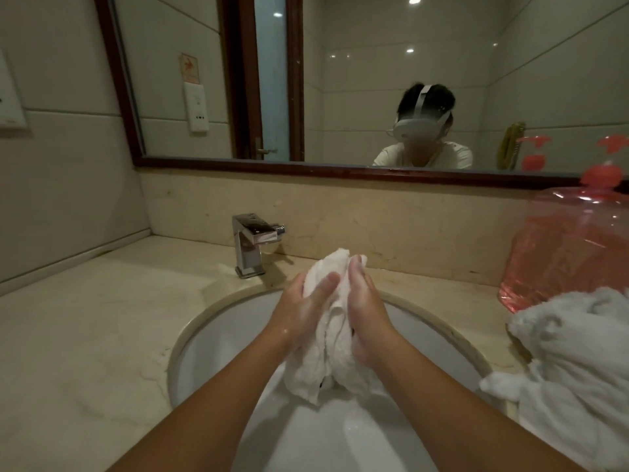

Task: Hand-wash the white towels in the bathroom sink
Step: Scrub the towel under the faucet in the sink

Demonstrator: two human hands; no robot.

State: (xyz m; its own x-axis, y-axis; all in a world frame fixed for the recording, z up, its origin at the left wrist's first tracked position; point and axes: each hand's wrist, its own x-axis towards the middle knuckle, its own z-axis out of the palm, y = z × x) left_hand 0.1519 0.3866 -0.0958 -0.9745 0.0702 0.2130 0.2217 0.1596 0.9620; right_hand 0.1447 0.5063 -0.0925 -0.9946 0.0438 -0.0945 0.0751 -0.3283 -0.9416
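Both hands, left (303, 311) and right (367, 315), tight around one bunched white towel (326, 362) above the sink (235, 338).

The left hand (306, 311) and right hand (366, 311) grip a bunched towel (326, 356) between them over the middle of the sink (211, 335), so the centre of the bowl is taken up. Open room remains in the bowl on the near side and to the left of the arms. The tap (250, 247) stands at the back rim, near the left hand and a little behind it. On the right, a heap of towels (578, 362) covers the surface (85, 335) and hangs over the sink's right rim. A big pink bottle (571, 253) just behind the heap blocks that side. Left of the sink the surface runs open to the wall (68, 199).
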